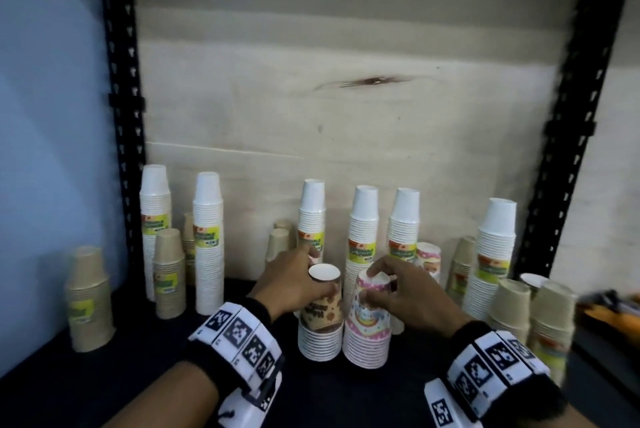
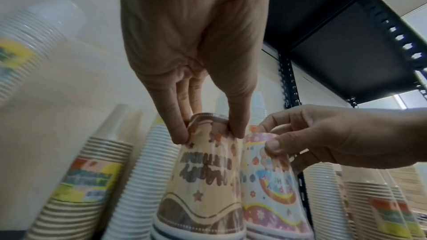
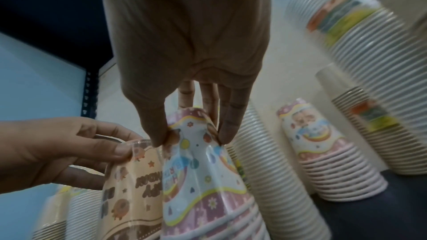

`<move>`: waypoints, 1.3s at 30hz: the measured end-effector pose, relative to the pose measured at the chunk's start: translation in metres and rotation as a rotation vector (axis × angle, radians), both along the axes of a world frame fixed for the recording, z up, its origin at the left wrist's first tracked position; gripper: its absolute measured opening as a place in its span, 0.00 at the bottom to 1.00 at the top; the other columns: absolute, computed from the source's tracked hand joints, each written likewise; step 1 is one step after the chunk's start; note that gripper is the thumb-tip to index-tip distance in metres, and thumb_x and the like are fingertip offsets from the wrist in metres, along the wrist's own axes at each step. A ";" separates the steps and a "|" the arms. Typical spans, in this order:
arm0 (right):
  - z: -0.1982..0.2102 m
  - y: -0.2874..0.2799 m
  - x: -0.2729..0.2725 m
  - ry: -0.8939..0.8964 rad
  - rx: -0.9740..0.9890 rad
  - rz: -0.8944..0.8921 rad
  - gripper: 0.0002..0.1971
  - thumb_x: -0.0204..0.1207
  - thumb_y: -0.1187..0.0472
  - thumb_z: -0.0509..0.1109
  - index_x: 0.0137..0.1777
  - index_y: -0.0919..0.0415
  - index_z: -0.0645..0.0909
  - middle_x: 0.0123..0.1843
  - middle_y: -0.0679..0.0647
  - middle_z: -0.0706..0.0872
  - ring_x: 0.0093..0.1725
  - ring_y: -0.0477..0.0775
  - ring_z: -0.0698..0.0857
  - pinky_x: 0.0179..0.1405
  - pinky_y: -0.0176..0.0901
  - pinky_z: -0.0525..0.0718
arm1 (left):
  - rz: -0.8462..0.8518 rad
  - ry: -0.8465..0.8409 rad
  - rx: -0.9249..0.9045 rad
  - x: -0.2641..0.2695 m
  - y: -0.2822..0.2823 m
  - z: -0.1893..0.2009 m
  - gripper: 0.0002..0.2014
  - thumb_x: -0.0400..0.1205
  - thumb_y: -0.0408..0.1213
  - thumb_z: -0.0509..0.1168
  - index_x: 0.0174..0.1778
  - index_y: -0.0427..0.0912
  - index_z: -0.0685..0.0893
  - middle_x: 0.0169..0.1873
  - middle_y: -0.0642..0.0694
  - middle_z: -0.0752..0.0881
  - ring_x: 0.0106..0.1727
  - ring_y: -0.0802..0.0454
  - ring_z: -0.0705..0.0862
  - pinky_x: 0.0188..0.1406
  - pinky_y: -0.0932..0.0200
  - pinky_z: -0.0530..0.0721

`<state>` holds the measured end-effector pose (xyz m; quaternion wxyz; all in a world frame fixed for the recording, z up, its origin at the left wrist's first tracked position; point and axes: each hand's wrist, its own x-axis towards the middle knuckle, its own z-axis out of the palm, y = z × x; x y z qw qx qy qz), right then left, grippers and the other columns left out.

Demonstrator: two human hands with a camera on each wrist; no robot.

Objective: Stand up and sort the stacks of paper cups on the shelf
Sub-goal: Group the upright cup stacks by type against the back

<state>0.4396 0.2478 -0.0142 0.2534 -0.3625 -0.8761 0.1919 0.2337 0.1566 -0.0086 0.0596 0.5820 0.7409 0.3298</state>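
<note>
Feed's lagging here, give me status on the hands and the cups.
Left hand pinching brown printed stack. Right hand pinching pink printed stack. Both stacks upright, side by side on shelf. Nothing blocking.

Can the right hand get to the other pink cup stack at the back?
Probably yes. The other pink stack stands just behind the right hand, nothing between them, but that hand's grip holds the front pink stack.

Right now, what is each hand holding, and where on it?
Left hand pinches the brown-printed paper cup stack at its top; right hand pinches the pink-printed paper cup stack at its top.
</note>
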 end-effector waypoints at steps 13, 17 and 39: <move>-0.006 0.007 0.032 -0.019 0.009 -0.097 0.18 0.71 0.48 0.78 0.58 0.46 0.78 0.62 0.46 0.80 0.53 0.44 0.85 0.39 0.27 0.79 | -0.057 0.001 0.032 0.033 0.028 -0.018 0.29 0.65 0.61 0.76 0.58 0.52 0.79 0.55 0.55 0.86 0.55 0.55 0.85 0.55 0.53 0.84; -0.006 0.007 0.030 -0.066 0.057 -0.095 0.18 0.72 0.47 0.77 0.59 0.46 0.78 0.65 0.47 0.76 0.55 0.46 0.81 0.39 0.25 0.76 | -0.083 0.005 0.017 0.030 0.020 -0.015 0.24 0.66 0.57 0.78 0.53 0.53 0.80 0.50 0.58 0.86 0.51 0.59 0.84 0.52 0.55 0.85; 0.016 -0.060 -0.148 0.082 0.253 0.345 0.13 0.75 0.50 0.74 0.57 0.52 0.82 0.49 0.45 0.83 0.48 0.43 0.79 0.49 0.39 0.77 | 0.388 0.134 0.060 -0.139 -0.124 0.016 0.18 0.74 0.55 0.74 0.56 0.51 0.84 0.50 0.54 0.85 0.49 0.57 0.83 0.47 0.60 0.78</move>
